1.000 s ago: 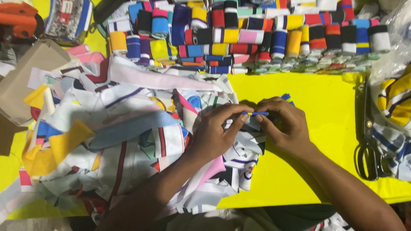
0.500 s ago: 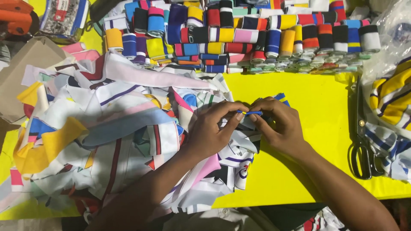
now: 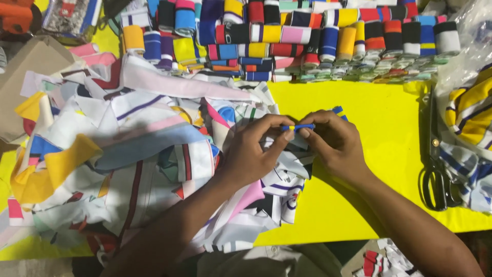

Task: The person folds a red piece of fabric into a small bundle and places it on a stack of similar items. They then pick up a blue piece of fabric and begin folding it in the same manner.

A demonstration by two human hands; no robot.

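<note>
My left hand (image 3: 253,151) and my right hand (image 3: 333,143) meet over the yellow table (image 3: 379,133), both pinching one narrow blue fabric strip with a yellow stripe (image 3: 300,126), held flat between thumbs and fingertips. One end of the strip sticks out past my right fingers. Just under and left of my hands lies a big heap of striped fabric scraps (image 3: 133,154) in white, blue, pink, yellow and red.
Rows of folded striped fabric bands (image 3: 287,41) line the table's far edge. Black scissors (image 3: 435,164) lie at the right, beside a clear plastic bag of striped cloth (image 3: 471,113). A brown cardboard piece (image 3: 25,77) sits at far left.
The view has shifted slightly. My hands stay together on the strip, fingers working it a little; nothing was picked up or let go.
</note>
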